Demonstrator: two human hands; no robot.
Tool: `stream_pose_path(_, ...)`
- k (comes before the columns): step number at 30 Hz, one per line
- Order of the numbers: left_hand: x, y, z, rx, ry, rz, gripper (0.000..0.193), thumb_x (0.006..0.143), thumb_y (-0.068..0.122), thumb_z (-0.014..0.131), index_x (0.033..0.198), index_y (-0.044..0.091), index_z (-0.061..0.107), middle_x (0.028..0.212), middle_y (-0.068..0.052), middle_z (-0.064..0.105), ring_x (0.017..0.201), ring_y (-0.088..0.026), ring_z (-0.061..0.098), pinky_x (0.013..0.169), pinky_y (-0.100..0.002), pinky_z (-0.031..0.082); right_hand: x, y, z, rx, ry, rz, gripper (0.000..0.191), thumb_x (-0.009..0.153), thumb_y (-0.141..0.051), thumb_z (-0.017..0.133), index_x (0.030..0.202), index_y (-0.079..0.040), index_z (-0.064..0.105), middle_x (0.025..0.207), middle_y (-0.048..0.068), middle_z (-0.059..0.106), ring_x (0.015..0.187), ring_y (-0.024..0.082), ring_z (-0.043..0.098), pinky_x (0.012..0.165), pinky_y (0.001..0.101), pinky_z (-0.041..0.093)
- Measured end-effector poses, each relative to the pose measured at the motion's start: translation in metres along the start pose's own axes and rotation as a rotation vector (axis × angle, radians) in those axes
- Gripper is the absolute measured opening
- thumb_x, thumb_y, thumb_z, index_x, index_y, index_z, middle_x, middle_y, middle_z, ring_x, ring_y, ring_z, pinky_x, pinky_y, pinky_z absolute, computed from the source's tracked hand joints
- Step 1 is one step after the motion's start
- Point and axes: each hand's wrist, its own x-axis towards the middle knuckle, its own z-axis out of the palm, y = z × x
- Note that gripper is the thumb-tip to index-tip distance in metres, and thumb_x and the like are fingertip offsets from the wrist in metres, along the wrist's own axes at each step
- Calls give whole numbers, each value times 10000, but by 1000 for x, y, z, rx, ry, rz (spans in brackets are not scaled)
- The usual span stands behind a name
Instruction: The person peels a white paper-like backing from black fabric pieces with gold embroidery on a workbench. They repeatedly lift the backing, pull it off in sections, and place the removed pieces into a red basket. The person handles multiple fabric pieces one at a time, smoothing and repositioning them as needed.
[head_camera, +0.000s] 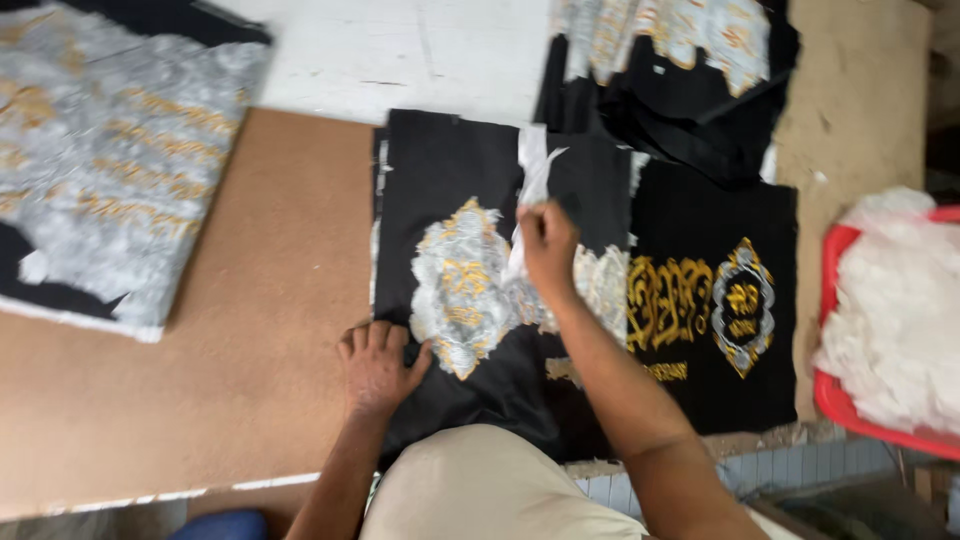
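Right hand (547, 243) is pinching a white backing strip (530, 190) above the black embroidered cloth (460, 180); left hand (377, 362), fingers spread, is pressing the cloth's lower-left edge.

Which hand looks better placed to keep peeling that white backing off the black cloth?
Probably the right hand: it already pinches the white strip above the gold-and-silver emblem. The left hand lies flat, pressing the black cloth at its lower edge.

The black cloth (480, 200) looks satiny with shiny gold and silver embroidery. At 9 o'clock the board (270, 300) is matt brown fibreboard; the tub (835, 395) at 3 is glossy red plastic.
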Motion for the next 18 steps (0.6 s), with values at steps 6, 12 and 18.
stream_pose_path(6,-17,21,20,47,80,55,384,847,508,754,905,140,660,1000,-81,599,1014,-347,555,965,-529,408,-182,15,-140,-127,-23,349,233,935,-142,739,796,-32,588,616,0,512,558,68,457,514,282,398)
stream_pose_path(12,-46,43,37,216,-23,22,514,861,612,758,1031,134,681,1152,-122,586,1084,-374,548,971,-540,416,-227,83,-321,-279,460,600,236,955,-152,741,806,-23,610,651,-22,509,619,58,425,544,270,385)
stream_pose_path(18,-69,94,50,261,-39,-135,562,845,620,735,1189,185,653,1342,-128,523,1245,-423,503,1048,-578,396,-215,141,-536,-514,857,431,223,962,-120,752,823,-7,621,734,29,591,655,114,532,615,304,443)
